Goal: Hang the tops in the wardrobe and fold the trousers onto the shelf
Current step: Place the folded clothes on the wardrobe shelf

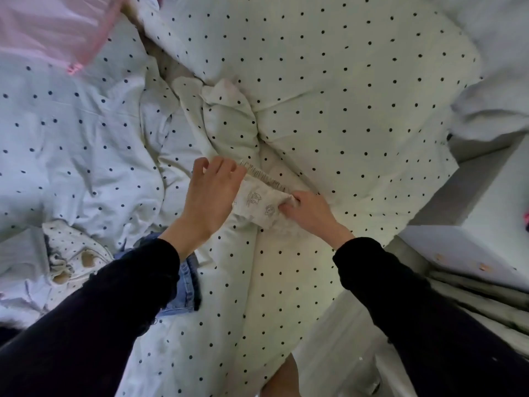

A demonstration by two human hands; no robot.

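polka-dot duvet (329,81) covers the whole bed, all rumpled. both hands are on a small pair of printed trousers (259,203) lying mid-bed: left hand (213,193) fingers curled around the elastic waistband end, right hand (307,212) pinching the other side. jeans (187,277) sit half hidden under the left sleeve, a spotted top (73,260) bunched just beside them. pink fabric (54,27) in the top-left corner, white shelf unit (469,245) off to the right.

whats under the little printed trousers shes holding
The printed trousers, pinched by the left hand and the right hand, lie on the dotted duvet. Whatever sits directly beneath the fabric is covered and cannot be seen.
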